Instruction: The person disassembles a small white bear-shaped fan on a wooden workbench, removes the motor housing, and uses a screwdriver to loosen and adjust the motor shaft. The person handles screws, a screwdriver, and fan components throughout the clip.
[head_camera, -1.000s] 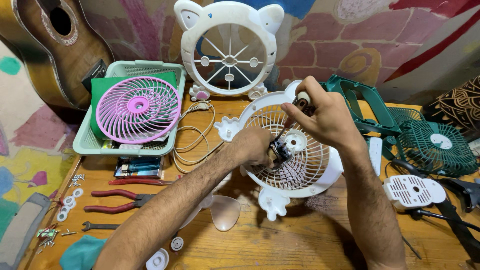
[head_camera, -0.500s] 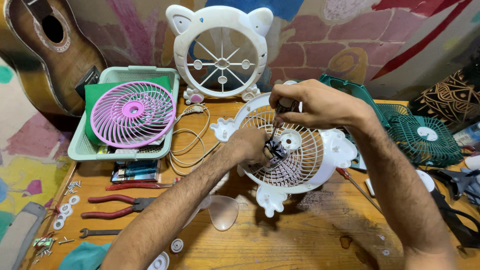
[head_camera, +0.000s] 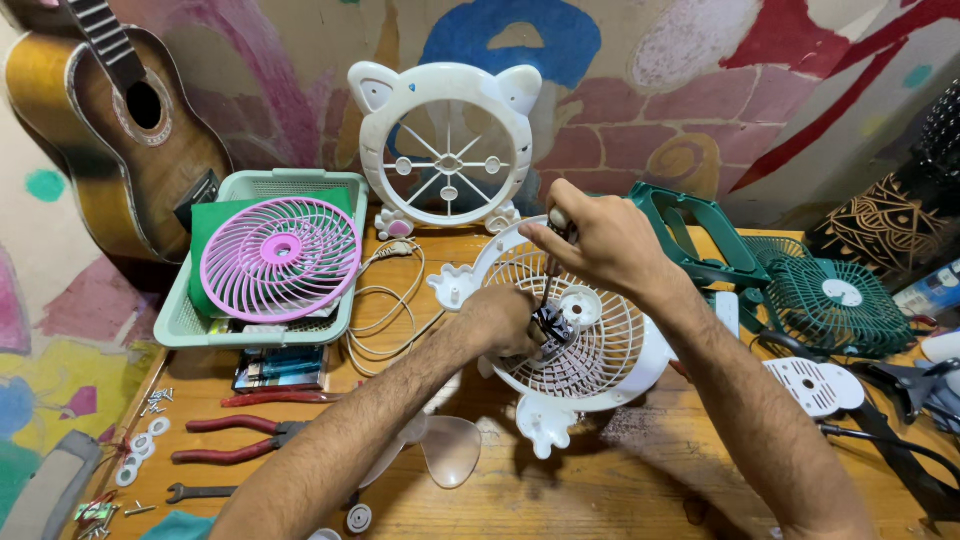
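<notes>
centrally, right hand (head_camera: 600, 240) is gripping a screwdriver (head_camera: 553, 262) upright over the white fan grille (head_camera: 600, 350), left hand (head_camera: 505, 322) is clasping its small motor (head_camera: 552, 328).

Painted brick wall (head_camera: 640, 90), colourful mural; wooden table (head_camera: 640, 470).

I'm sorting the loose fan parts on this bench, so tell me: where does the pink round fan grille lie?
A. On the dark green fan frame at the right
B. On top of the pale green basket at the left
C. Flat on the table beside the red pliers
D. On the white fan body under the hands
B: the pink fan grille rests across the pale green basket, left of both hands.
</notes>
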